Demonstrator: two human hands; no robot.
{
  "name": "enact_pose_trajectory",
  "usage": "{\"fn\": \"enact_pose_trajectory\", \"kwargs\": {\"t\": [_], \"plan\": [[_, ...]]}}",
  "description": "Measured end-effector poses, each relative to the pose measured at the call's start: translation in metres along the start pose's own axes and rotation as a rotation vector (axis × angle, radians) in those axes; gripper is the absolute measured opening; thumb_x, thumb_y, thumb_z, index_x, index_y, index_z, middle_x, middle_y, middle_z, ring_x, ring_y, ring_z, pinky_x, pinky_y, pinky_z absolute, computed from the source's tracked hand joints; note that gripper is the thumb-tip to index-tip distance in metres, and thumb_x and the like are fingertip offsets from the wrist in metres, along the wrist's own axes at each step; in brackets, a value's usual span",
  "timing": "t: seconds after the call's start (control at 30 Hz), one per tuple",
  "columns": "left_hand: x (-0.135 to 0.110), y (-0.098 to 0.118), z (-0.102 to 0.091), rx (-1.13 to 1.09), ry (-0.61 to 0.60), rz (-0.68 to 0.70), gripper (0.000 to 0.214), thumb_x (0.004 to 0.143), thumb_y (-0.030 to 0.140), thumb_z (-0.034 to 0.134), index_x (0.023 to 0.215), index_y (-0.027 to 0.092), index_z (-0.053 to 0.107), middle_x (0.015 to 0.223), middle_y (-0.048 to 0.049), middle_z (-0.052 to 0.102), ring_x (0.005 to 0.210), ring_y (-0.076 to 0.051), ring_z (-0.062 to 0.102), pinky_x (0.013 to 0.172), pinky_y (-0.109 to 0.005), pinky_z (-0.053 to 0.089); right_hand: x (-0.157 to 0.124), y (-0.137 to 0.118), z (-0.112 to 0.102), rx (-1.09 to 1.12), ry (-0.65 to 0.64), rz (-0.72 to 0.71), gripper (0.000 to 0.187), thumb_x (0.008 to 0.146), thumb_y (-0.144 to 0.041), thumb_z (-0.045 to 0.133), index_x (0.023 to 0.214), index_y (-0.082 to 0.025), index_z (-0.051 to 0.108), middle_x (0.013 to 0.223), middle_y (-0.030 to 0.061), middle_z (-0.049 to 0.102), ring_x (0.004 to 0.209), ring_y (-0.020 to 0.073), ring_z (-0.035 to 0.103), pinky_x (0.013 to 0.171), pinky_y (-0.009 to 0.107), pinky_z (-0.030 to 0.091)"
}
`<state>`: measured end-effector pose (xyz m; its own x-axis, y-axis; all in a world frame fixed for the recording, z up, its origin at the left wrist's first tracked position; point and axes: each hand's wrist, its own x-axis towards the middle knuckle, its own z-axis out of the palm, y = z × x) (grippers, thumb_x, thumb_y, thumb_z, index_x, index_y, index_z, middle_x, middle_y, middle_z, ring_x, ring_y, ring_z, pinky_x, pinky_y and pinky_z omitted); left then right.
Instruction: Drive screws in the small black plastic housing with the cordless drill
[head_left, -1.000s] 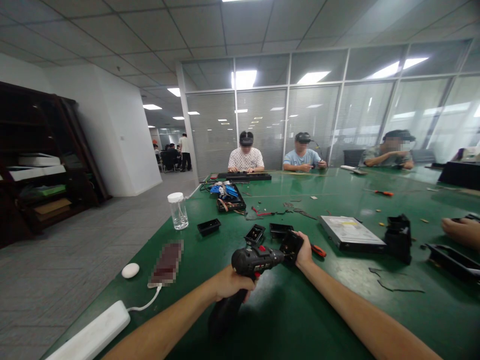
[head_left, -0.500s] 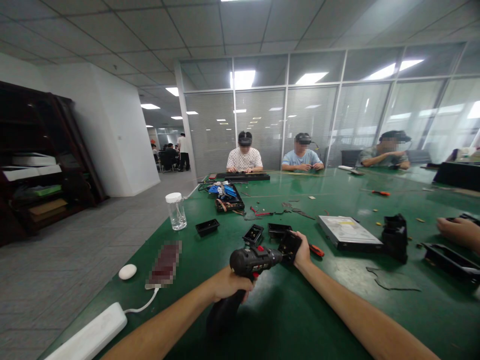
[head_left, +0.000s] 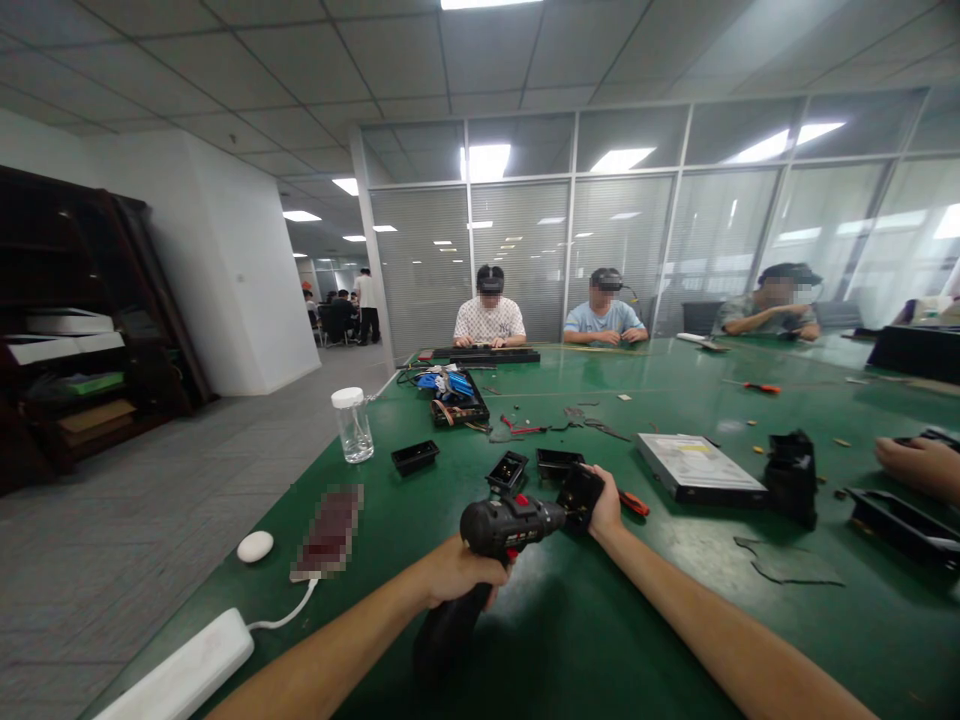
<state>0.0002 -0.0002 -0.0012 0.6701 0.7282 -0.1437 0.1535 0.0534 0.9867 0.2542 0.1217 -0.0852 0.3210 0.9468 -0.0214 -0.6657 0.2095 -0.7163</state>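
My left hand (head_left: 469, 572) is wrapped round the grip of a black cordless drill (head_left: 506, 524) with red parts. The drill points right, its tip at a small black plastic housing (head_left: 579, 494). That housing is tilted up in my right hand (head_left: 606, 502), fingers closed on its right side. Whether the bit touches a screw is too small to tell. Just beyond the drill lie two similar black housings, one open with parts inside (head_left: 507, 470) and one behind it to the right (head_left: 559, 461). An orange-handled tool (head_left: 634, 502) lies beside my right wrist.
On the green table (head_left: 675, 640) stand a clear jar (head_left: 352, 428), a black tray (head_left: 415, 457) and an optical drive (head_left: 697, 465). A white power strip (head_left: 184, 665) and a phone (head_left: 330, 530) lie at left. Another person's hand (head_left: 919, 465) is at right; several people sit around.
Almost nothing differs. The drill and the black housing stay in place in my hands, and the view has shifted very slightly.
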Motion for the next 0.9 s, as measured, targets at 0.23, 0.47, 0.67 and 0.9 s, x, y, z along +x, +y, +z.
{"fn": "enact_pose_trajectory", "kwargs": {"t": [0.23,0.47,0.67,0.9], "plan": [[0.002,-0.003,0.000,0.007,0.036,-0.018,0.015,0.056,0.014,0.049,0.070,0.013,0.055,0.053,0.0029,0.049,0.046,-0.011,0.046,0.047,-0.025,0.037,0.000,0.000,0.000,-0.004,-0.007,-0.017,0.022,0.063,-0.040,0.051,0.069,-0.021,0.061,0.061,-0.0030,0.062,0.058,0.0171,0.058,0.056,0.030,0.044],[-0.002,0.007,0.003,-0.002,0.005,-0.036,0.012,0.057,0.014,0.049,0.067,0.013,0.054,0.049,0.0036,0.047,0.045,-0.011,0.045,0.046,-0.024,0.036,-0.001,0.000,0.000,-0.006,-0.017,0.000,0.024,0.063,-0.041,0.050,0.070,-0.021,0.061,0.061,-0.0027,0.062,0.058,0.0178,0.058,0.055,0.030,0.044],[-0.003,0.007,0.004,0.020,0.023,0.007,0.015,0.056,0.015,0.050,0.071,0.013,0.056,0.057,0.0024,0.050,0.048,-0.010,0.047,0.048,-0.024,0.037,0.000,0.000,0.000,-0.001,-0.027,0.013,0.022,0.064,-0.040,0.051,0.070,-0.022,0.061,0.061,-0.0027,0.062,0.058,0.0177,0.058,0.056,0.030,0.044],[-0.001,0.005,0.003,0.005,0.007,0.014,0.014,0.056,0.013,0.049,0.069,0.013,0.055,0.053,0.0031,0.049,0.045,-0.010,0.046,0.046,-0.024,0.036,-0.006,-0.003,0.004,-0.021,-0.014,-0.017,0.023,0.064,-0.042,0.051,0.069,-0.022,0.061,0.061,-0.0024,0.062,0.058,0.0183,0.058,0.056,0.031,0.044]]}}
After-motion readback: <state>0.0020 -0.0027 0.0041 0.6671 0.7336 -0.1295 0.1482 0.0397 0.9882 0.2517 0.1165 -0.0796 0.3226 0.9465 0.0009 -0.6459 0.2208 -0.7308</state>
